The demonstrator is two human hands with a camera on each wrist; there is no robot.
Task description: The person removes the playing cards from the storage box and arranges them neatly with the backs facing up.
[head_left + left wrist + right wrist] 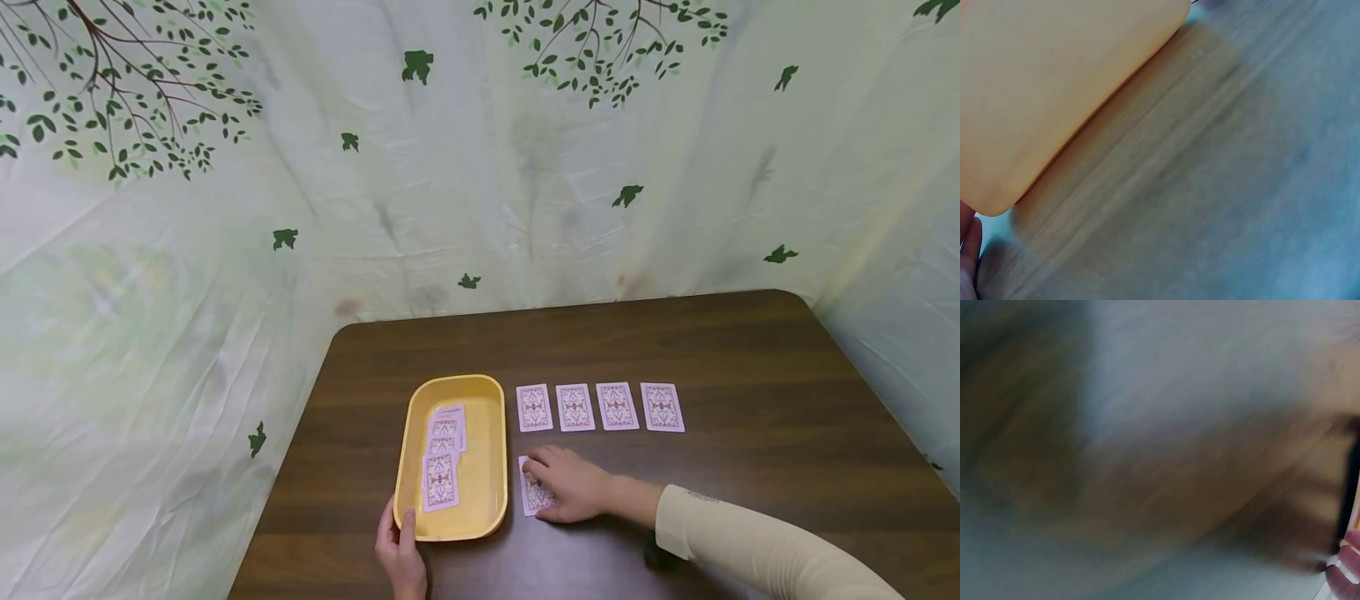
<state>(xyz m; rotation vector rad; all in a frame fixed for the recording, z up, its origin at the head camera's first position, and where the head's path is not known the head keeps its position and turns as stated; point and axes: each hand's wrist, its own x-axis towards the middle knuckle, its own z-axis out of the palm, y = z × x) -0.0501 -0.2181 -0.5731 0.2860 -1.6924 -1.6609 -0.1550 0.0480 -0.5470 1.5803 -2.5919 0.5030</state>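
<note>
My left hand (401,554) grips the near left corner of a yellow tray (483,517), thumb over the rim. Inside the tray, several patterned playing cards (440,483) lie overlapping, backs up. Just right of the tray, my right hand (576,487) holds a playing card (528,492) at the table, fingers over its far part and thumb at its near edge. The hand covers much of that card. In the left wrist view the tray's side (1072,81) shows, with a few fingertips (971,240) at its corner. The right wrist view is badly blurred.
Several playing cards (575,408) lie backs up in a row beyond my right hand on the brown wooden table (750,358). A pale curtain (480,183) printed with leaves hangs behind the table. A small dark object (660,557) sits below my right forearm.
</note>
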